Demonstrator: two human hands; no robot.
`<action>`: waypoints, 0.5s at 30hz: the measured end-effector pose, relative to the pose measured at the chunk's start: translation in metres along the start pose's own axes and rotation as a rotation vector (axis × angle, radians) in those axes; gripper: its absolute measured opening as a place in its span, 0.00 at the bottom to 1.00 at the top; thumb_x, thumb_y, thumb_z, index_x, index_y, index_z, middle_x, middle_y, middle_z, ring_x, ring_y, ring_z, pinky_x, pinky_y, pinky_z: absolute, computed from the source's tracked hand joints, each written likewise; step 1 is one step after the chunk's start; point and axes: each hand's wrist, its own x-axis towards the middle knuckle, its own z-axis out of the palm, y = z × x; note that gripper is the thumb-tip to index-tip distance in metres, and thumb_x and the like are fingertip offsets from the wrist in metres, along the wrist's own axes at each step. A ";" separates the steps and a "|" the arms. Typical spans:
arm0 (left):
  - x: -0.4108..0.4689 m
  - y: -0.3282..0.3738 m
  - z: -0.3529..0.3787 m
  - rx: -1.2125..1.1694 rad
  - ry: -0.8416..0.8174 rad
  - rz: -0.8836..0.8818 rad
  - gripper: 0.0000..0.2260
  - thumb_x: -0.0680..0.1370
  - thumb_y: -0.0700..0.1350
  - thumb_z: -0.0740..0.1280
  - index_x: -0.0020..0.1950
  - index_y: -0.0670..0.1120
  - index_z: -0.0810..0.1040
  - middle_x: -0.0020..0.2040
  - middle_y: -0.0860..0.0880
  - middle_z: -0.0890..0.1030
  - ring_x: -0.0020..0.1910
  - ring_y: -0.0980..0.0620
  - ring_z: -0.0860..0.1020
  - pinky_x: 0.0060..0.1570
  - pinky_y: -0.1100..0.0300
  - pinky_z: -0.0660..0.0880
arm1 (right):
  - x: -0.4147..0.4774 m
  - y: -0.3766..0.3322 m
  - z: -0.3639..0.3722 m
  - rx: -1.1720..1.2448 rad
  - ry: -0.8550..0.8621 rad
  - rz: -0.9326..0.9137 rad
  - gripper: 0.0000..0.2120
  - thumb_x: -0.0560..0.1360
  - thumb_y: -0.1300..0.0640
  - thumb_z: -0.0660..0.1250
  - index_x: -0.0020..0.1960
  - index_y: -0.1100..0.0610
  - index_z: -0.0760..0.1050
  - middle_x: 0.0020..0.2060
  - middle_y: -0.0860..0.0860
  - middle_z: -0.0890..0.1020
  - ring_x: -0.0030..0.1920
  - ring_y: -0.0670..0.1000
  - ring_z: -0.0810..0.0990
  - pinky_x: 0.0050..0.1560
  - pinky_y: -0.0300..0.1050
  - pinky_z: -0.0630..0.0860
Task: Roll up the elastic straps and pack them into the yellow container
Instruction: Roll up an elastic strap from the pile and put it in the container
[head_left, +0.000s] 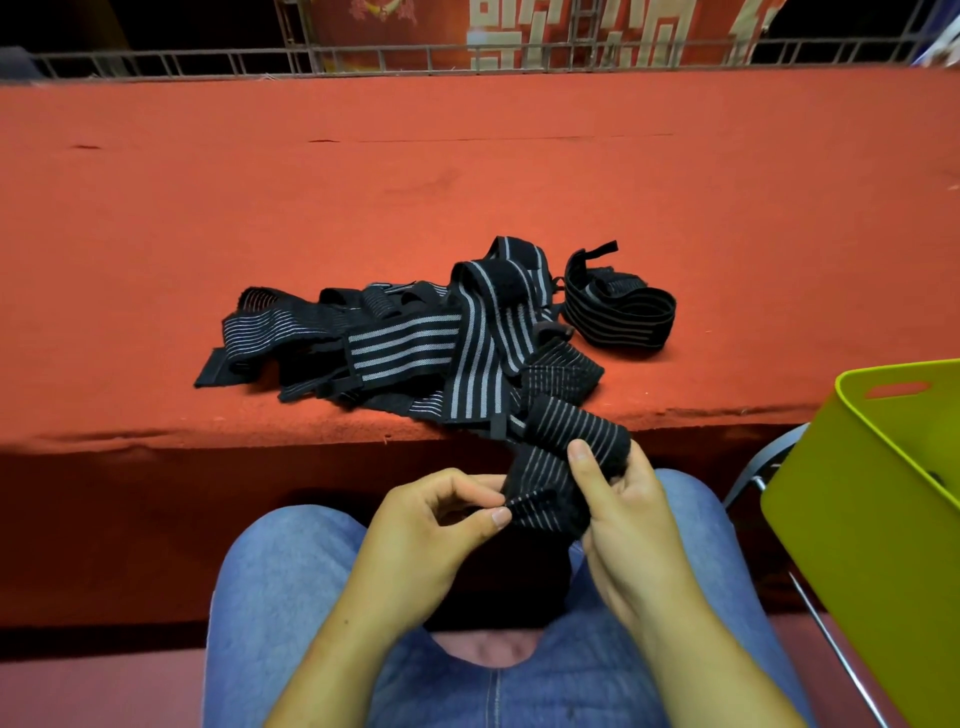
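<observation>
Person sits at a red felt table (467, 156), jeans (291, 597) visible below. Both hands are over the lap, just in front of the table edge, working one black strap (537, 480) with thin grey stripes.

Left hand (441, 519): thumb and fingers curled, pinching the tightly rolled lower end of the strap. Right hand (628, 525): grips the strap higher up, thumb pressed flat on its front, the other fingers wrapped behind it. The strap is only partly rolled; its free length runs up from the hands to the table edge and meets the pile there.

Pile of straps (405, 343): loose, tangled, black with grey stripes of differing widths, near the table's front edge, middle of the view. Can't count them. A looped strap (621, 309) lies just right of the pile, curled into a ring, apparently not touching it.

Yellow container (857, 509): at the person's right, off the table's near right corner, tilted, handle slot in its wall. Something dark shows inside, can't tell what. A grey chair frame (769, 457) is beside it. Metal railing (363, 54) behind the table.
</observation>
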 end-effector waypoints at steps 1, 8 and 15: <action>0.000 0.000 0.000 0.008 -0.009 -0.005 0.06 0.75 0.33 0.76 0.43 0.43 0.84 0.54 0.53 0.88 0.57 0.54 0.85 0.59 0.60 0.79 | 0.001 -0.002 -0.001 0.024 0.016 0.006 0.11 0.84 0.61 0.66 0.65 0.59 0.76 0.58 0.59 0.86 0.64 0.62 0.83 0.70 0.65 0.76; 0.000 0.000 -0.005 0.065 -0.051 -0.021 0.07 0.74 0.35 0.77 0.42 0.46 0.85 0.56 0.56 0.87 0.58 0.57 0.85 0.65 0.52 0.77 | -0.002 -0.008 0.002 0.060 0.017 0.016 0.11 0.84 0.60 0.66 0.66 0.59 0.76 0.58 0.57 0.87 0.62 0.58 0.85 0.69 0.64 0.77; -0.001 -0.001 -0.008 0.064 -0.041 -0.002 0.11 0.74 0.34 0.77 0.42 0.51 0.86 0.55 0.56 0.88 0.58 0.55 0.85 0.66 0.49 0.77 | -0.003 -0.010 0.006 0.105 0.019 0.057 0.10 0.84 0.59 0.64 0.64 0.59 0.77 0.54 0.56 0.88 0.56 0.56 0.88 0.55 0.51 0.85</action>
